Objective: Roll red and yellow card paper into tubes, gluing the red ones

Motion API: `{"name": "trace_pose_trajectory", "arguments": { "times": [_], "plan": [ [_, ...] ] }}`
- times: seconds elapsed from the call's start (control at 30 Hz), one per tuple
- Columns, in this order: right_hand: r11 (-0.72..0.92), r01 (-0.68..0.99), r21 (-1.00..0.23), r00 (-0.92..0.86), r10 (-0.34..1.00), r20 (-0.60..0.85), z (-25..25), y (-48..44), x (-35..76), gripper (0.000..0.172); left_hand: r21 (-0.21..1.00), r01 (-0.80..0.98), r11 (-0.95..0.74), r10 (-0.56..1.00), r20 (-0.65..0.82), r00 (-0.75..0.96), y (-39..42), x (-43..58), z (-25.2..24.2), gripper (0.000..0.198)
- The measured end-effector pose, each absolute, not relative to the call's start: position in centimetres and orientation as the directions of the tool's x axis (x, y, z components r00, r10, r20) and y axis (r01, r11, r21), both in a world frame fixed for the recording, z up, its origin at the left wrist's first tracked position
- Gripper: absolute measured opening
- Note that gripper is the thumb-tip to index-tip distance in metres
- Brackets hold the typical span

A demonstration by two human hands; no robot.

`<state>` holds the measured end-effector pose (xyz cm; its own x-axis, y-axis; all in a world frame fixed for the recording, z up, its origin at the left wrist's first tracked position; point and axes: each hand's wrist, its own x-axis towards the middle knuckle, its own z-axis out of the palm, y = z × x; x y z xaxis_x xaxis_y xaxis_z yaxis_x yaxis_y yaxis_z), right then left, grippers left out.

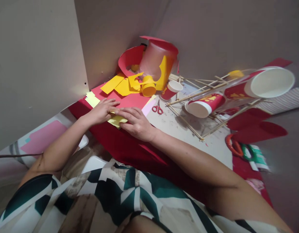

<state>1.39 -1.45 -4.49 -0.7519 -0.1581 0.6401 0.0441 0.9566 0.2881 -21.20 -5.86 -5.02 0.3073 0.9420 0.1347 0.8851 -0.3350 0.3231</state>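
A small piece of yellow paper (pixel 116 121) lies near the front edge of the red-covered table, with both hands meeting over it. My left hand (pixel 103 110) reaches in from the left, its fingertips pressed on the paper's upper edge. From the other side my right hand (pixel 137 123) grips the paper between thumb and fingers, which partly hide it. Beneath lies a red sheet (pixel 132 101). More pale yellow paper (pixel 92 99) shows beyond my left wrist. Red-handled scissors (pixel 157 108) rest to the right of my right hand.
Yellow paper cutouts (pixel 124 84) and a translucent red-rimmed bucket (pixel 155 56) stand at the back. A paper cup (pixel 172 90) is near a stick frame (pixel 185 124) holding larger cups (pixel 271 82). Orange tape (pixel 233 145) and green tape (pixel 248 152) lie far right. Walls enclose the corner.
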Motion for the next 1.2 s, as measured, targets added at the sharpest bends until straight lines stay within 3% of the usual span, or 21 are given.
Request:
{"name": "trace_pose_trajectory", "arguments": {
  "times": [0.4, 0.77, 0.93, 1.2],
  "plan": [
    [0.972, -0.107, 0.211, -0.699, -0.225, 0.679, -3.2, -2.7, 4.0, 0.006, 0.376, 0.845, -0.381, 0.922, 0.086, 0.378, -5.2, -21.5, -4.0, 0.053],
    [0.977, -0.177, 0.117, -0.76, -0.211, 0.614, -2.7, -3.8, 6.2, 0.01, 0.428, 0.817, -0.387, 0.919, 0.102, 0.382, -4.7, -21.0, -3.9, 0.038],
    [0.98, -0.168, 0.104, -0.753, -0.195, 0.629, -2.7, -4.0, 6.5, 0.01, 0.376, 0.846, -0.378, 0.925, 0.109, 0.364, -4.4, -20.6, -4.2, 0.041],
    [0.98, -0.189, 0.064, -0.746, -0.185, 0.639, -2.4, -4.6, 8.3, 0.011, 0.405, 0.835, -0.372, 0.928, 0.133, 0.349, -4.3, -20.9, -3.4, 0.044]
  ]
}}
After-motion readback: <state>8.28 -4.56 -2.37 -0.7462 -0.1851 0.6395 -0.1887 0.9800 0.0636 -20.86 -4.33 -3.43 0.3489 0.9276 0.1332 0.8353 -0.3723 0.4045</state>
